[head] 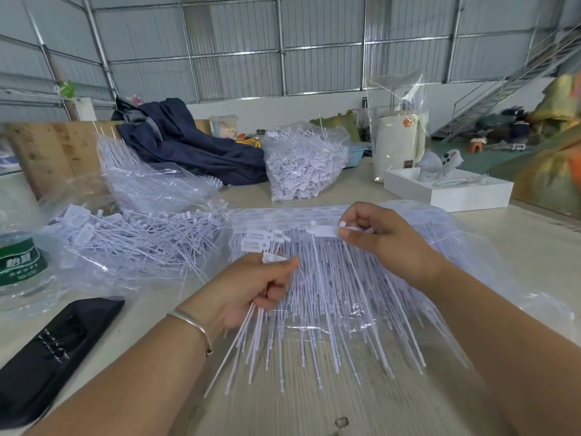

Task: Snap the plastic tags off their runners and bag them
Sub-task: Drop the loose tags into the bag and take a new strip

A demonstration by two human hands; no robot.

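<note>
A wide sheet of white plastic tags on their runners (342, 297) lies on clear film in front of me, tails pointing toward me. My left hand (251, 291) grips a small bunch of loose tags, heads by my thumb and tails sticking down to the left. My right hand (374, 237) pinches one flat tag head (325, 231) at the top row of the runner. A clear bag of loose snapped tags (138, 240) lies open at the left. A fuller bag of tags (301, 165) stands farther back.
A black pouch (47, 350) lies at the near left, a water bottle (22, 265) beside it. Dark blue cloth (188, 143), a white jug (397, 143) and a white tray (449, 190) sit at the back. Another bag of runners (147, 180) leans behind the loose tags.
</note>
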